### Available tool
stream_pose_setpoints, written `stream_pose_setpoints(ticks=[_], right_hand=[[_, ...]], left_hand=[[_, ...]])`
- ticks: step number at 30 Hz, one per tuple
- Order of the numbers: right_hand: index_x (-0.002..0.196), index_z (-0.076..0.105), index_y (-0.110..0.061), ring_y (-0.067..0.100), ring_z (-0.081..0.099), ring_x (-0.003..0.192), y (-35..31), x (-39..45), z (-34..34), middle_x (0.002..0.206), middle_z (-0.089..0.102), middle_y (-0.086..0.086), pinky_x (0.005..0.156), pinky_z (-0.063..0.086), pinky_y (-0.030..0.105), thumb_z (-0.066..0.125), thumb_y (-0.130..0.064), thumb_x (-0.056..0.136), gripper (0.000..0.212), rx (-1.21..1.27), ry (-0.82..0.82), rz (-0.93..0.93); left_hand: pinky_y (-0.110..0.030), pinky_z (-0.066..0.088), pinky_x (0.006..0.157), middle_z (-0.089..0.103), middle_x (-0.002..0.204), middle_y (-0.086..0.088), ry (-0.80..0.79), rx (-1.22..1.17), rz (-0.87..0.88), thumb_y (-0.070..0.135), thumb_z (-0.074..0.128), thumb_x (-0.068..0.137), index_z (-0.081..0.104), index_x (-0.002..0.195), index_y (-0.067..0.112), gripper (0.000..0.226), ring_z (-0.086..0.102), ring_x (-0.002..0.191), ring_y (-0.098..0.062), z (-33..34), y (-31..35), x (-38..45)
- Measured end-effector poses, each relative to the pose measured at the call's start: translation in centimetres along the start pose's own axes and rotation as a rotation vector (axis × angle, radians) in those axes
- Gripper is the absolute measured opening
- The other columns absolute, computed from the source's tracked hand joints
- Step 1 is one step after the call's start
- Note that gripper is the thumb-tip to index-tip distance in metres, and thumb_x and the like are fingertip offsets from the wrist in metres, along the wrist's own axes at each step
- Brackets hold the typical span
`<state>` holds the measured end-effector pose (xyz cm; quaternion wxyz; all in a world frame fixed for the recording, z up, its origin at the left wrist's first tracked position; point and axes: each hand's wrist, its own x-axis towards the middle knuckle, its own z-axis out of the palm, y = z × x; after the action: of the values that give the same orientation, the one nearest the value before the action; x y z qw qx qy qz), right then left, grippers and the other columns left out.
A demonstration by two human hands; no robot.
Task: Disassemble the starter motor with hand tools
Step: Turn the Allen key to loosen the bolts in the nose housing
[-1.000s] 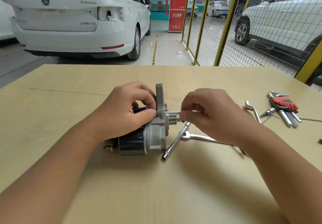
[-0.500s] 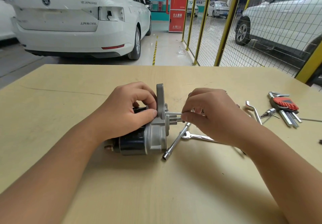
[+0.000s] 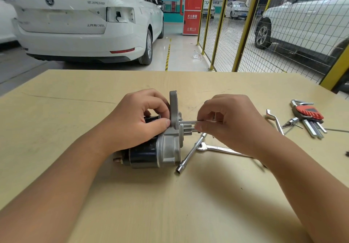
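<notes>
The starter motor [image 3: 151, 153] lies on its side on the wooden table [image 3: 170, 205], black body to the left, silver aluminium nose housing and upright flange to the right. My left hand [image 3: 137, 121] grips the top of the motor just behind the flange, thumb pressed against the housing. My right hand [image 3: 226, 123] pinches a thin steel hex key [image 3: 188, 122] whose straight shaft runs level into the flange face, just above the pinion gear. The key's far end is hidden inside my fingers.
A socket T-wrench [image 3: 190, 153] and a combination spanner [image 3: 219, 148] lie crossed just right of the motor, partly under my right wrist. Further right lie a bent metal bar [image 3: 274, 119], a small bit [image 3: 289, 122] and a red-holdered hex key set [image 3: 309, 118]. Cars and a yellow mesh fence stand behind.
My right hand has rolled a little on the hex key, its fingers shifting round the shaft. The motor and my left hand have stayed put.
</notes>
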<state>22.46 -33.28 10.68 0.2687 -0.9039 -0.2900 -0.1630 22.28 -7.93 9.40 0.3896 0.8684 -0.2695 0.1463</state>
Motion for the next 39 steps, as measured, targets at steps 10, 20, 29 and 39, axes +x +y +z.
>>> stream_pose_setpoints(ticks=[10,20,29,39], right_hand=[[0.086,0.077,-0.02,0.007,0.056,0.079,-0.03,0.05,-0.08,0.085,0.059,-0.009,0.073,0.043,0.029,0.071,-0.021,0.092,0.009,-0.035,-0.073,-0.021],[0.075,0.073,-0.023,-0.002,0.053,0.07,-0.24,0.05,-0.28,0.07,0.057,-0.017,0.063,0.034,0.016,0.09,-0.02,0.074,0.016,-0.027,0.009,-0.004],[0.088,0.078,-0.021,0.009,0.058,0.08,0.08,0.02,0.15,0.082,0.06,-0.005,0.074,0.044,0.03,0.071,-0.024,0.093,0.01,-0.01,-0.025,-0.021],[0.079,0.078,-0.023,0.002,0.057,0.075,-0.14,0.04,-0.06,0.078,0.058,-0.016,0.068,0.045,0.028,0.086,-0.024,0.08,0.008,-0.044,-0.004,-0.054]], left_hand=[[-0.042,0.055,0.08,0.069,0.102,0.012,0.002,-0.008,-0.004,0.026,0.072,0.08,0.073,0.078,0.027,0.003,0.066,0.101,-0.017,0.02,0.08,0.02],[-0.043,0.056,0.08,0.069,0.102,0.012,0.001,-0.006,0.004,0.026,0.073,0.08,0.073,0.078,0.029,0.003,0.066,0.1,-0.016,-0.02,0.01,0.0],[-0.047,0.056,0.08,0.069,0.102,0.012,0.004,-0.008,0.004,0.026,0.073,0.08,0.073,0.078,0.028,0.003,0.066,0.1,-0.017,0.02,0.03,0.01],[-0.049,0.055,0.079,0.069,0.101,0.012,0.005,-0.005,0.004,0.027,0.072,0.08,0.073,0.078,0.028,0.003,0.066,0.1,-0.017,0.0,0.05,0.01]])
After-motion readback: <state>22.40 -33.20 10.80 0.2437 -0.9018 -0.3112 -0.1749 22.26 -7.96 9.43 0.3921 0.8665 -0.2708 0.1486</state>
